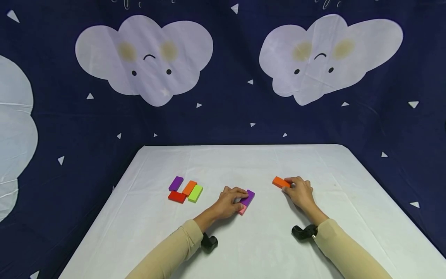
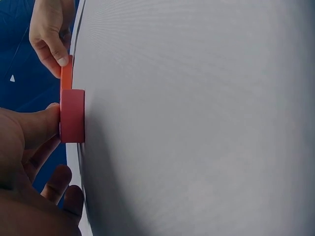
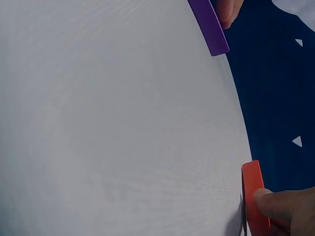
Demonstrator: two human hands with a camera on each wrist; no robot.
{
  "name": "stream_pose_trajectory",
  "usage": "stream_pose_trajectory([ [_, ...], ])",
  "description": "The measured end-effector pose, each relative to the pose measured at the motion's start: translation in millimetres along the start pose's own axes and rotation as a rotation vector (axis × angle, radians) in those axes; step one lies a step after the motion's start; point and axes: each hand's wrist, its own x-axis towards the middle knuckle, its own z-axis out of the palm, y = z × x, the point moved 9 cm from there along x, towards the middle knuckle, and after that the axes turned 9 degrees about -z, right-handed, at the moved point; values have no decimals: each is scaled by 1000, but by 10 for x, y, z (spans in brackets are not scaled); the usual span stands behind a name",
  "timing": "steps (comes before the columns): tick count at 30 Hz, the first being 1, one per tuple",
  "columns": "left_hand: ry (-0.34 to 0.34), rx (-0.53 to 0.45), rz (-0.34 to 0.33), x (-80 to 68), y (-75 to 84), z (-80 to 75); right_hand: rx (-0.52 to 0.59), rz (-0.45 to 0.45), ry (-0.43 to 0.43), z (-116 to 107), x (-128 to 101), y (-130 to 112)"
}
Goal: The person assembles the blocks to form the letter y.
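Note:
My left hand rests at two blocks that lie end to end on the white table. Its forefinger touches the purple block, and its thumb lies on the pink block. In the left wrist view the pink block shows its end face, with the thumb tip at its top. My right hand pinches the near end of an orange block, off to the right. The right wrist view has the thumb on this orange block and the purple block farther off.
On the left of the table lies a group of blocks: purple, red, orange and lime green. A dark blue cloth with clouds hangs behind. Black devices sit at both wrists.

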Motion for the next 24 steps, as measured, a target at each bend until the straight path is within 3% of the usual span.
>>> stream_pose_trajectory([
  [24, 5, 11, 0, -2, 15, -4, 100, -144, -71, 128, 208, -312],
])
